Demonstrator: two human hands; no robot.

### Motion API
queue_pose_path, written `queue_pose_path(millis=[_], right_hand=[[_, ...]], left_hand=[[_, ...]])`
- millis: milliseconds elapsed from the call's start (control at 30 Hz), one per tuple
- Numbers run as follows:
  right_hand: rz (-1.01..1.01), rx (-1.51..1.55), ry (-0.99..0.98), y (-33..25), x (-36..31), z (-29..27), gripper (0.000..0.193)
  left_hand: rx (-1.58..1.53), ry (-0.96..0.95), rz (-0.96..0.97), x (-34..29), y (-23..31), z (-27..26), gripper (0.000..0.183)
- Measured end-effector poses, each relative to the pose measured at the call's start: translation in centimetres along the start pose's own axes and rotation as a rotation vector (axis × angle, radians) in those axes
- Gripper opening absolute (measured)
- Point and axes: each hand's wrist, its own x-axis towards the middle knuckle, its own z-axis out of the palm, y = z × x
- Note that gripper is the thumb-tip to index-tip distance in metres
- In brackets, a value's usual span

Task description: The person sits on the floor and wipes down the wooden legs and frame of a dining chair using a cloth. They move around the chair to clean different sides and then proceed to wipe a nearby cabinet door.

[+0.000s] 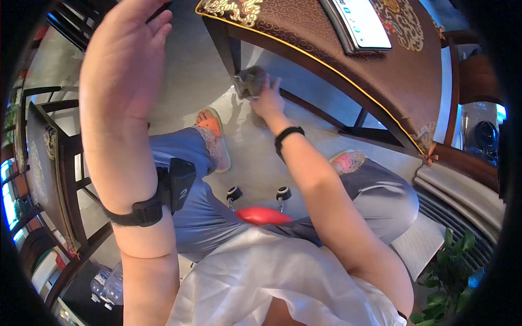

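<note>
My right hand (267, 101) reaches down beside a dark wooden table leg (224, 48) and has hold of a crumpled grey cloth (249, 82), its fingers partly spread over it. The cloth lies against the lower end of the leg, close to the floor. Raised at the upper left, close to the camera, is my left hand (126, 57). Its fingers are loosely bent and apart, partly cut off by the top edge, and I see nothing held in them. A black strap with a box-shaped device (179, 185) circles my left forearm; a black band (288, 142) is on my right wrist.
A brown patterned cloth with yellow trim (304, 32) covers the table, where a lit tablet (361, 27) lies. Dark chairs (60, 163) stand at left. Below me is a red seat (263, 215) with wheels. Plastic bottles (111, 285) are lower left, a leafy plant (448, 271) lower right.
</note>
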Motion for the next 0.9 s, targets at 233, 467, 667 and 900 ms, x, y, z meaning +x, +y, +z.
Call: queue_pose_path(millis=[233, 467, 667, 900], right_hand=[[-0.162, -0.180, -0.035, -2.1, 0.3, -0.7, 0.088], [-0.185, -0.487, 0.004, 6.3, -2.3, -3.4, 0.080], [0.115, -0.578, -0.070, 17.5, -5.9, -6.8, 0.081], [0.471, -0.415, -0.028, 21.6, -6.5, -4.5, 0.088]], left_hand=[[-0.002, -0.322, -0.205, 0.9, -0.9, -1.0, 0.089], [-0.014, -0.348, -0.113, 1.1, -0.8, -0.1, 0.090], [0.047, -0.273, -0.110, 1.3, -1.2, -0.9, 0.092], [0.024, -0.323, -0.154, 1.3, -1.9, -0.3, 0.091]])
